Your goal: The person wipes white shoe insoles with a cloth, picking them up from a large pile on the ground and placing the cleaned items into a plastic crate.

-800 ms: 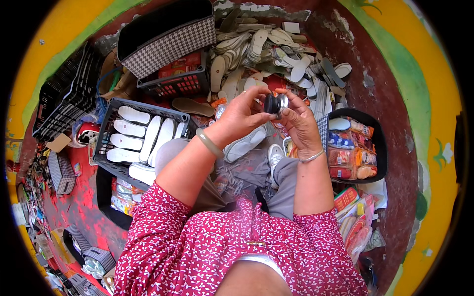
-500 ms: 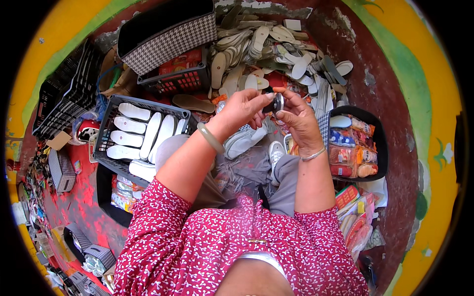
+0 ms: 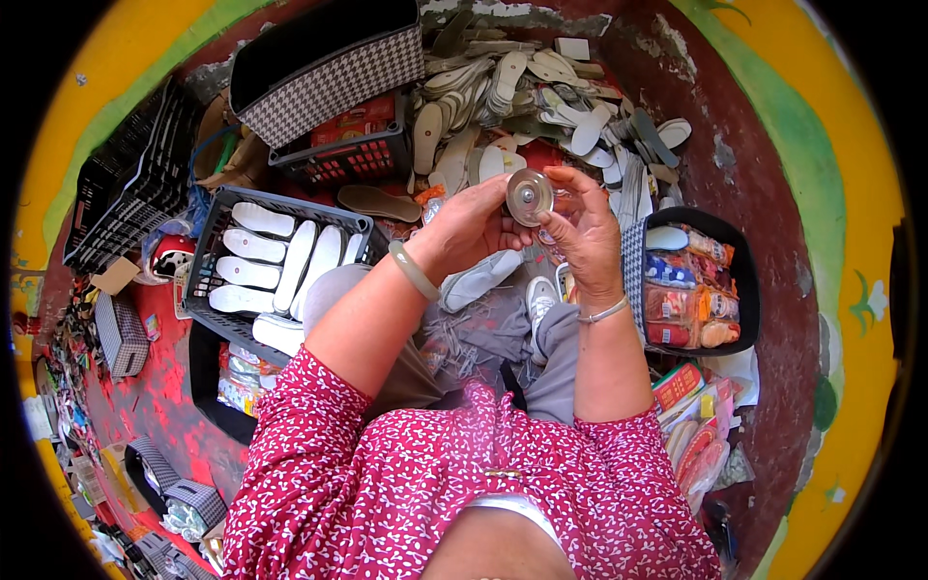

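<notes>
In front of me, above my knees, a small round shiny disc [image 3: 530, 197] with a knob-like centre is turned face up. My right hand [image 3: 588, 237] grips its right edge between thumb and fingers. My left hand [image 3: 469, 220] is curled against its left side, with its fingertips below the rim; the disc hides the thumb's end. Just beneath the hands lies a pale insole [image 3: 480, 281]. What the disc belongs to, I cannot make out.
A large pile of insoles [image 3: 474, 92] spreads ahead. On the left, a dark crate [image 3: 208, 242] holds white insoles, with a houndstooth bin [image 3: 338, 87] beyond. A black bin [image 3: 746, 290] of packaged goods stands right, above several plastic-wrapped packs [image 3: 698, 440].
The disc has turned from edge-on to face up. My left thumb has moved off its top, and both hands have shifted slightly.
</notes>
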